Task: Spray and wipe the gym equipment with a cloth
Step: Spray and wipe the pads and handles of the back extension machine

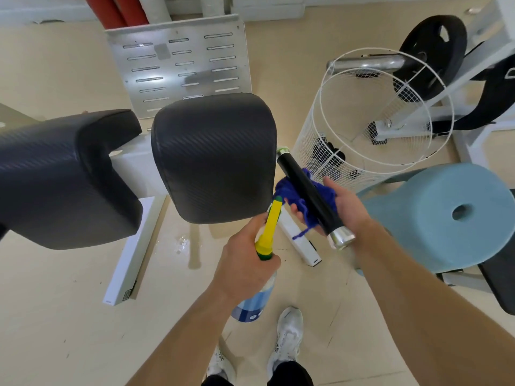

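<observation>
Beige gym floor [69, 316] lay under a machine whose left pad [64, 176] and middle pad [214, 157] filled the near view. A wet patch [182, 242] shone on the floor below the middle pad.

The left hand [245, 263] held the bottle [255, 302] with its fingers [271, 261] wrapped round the neck. The yellow nozzle [271, 224] aimed up, and its tip touched or nearly touched the cloth [289, 193].

The blue cloth was bunched under a black bar [303, 185] with chrome ends. The right hand [345, 207] cradled both from below, its fingers [298, 211] curled up round cloth and bar together.

Further right stood a wire basket [362, 121] and a pale blue stool [446, 213].

The step looked like wetting the cloth or bar before wiping. To do it well, the nozzle would need drawing back a little, so the mist spread over the cloth and did not soak one spot or drip onto the floor. The right hand's grip should stay firm, since the smooth bar could roll off the cloth. For the wipe, the cloth would best be closed round the bar and run from one chrome end to the other.
</observation>
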Motion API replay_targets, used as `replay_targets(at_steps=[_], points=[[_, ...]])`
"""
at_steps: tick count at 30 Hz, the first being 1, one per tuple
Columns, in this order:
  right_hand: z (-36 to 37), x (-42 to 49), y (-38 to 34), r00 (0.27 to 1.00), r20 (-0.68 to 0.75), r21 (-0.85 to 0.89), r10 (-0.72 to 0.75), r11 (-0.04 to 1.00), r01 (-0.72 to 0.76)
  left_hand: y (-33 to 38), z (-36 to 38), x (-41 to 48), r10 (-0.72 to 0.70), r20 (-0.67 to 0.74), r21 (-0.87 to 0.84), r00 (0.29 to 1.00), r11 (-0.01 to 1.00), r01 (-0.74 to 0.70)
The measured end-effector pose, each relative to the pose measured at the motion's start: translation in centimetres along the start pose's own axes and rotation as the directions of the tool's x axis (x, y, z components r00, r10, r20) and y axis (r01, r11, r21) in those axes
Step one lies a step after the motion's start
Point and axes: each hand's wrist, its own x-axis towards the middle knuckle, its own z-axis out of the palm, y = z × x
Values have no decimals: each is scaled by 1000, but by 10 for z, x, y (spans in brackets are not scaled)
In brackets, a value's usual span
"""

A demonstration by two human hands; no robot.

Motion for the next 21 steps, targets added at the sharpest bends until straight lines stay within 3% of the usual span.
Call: replay_targets(at_steps=[8,13,14,15,16,18,21], points=[[22,28,-27,988,82,-133,-133,981,143,-2,10,2,-15,-13,26,1000,1000,16],[-8,-10,-6,999,41,-238,8,971,2,0,11,-1,-29,-9,31,1000,999,29],[-14,-22,-6,1000,14,-339,-3,941,7,-1,11,-1,-24,-5,36,1000,999,24],[-19,-33,-7,998,-33,-512,-58,858,32,-2,12,-2,-22,-1,41,1000,999,22],[-23,-42,-9,986,-74,-702,-150,710,55,-2,12,-3,-28,0,41,1000,999,28],[-25,-50,-18,932,-73,-903,-356,419,89,1,11,-4,-55,-12,24,998,998,55],[2,-43,-25,785,241,-944,-571,52,327,3,9,-5,-74,-23,1,997,997,74]])
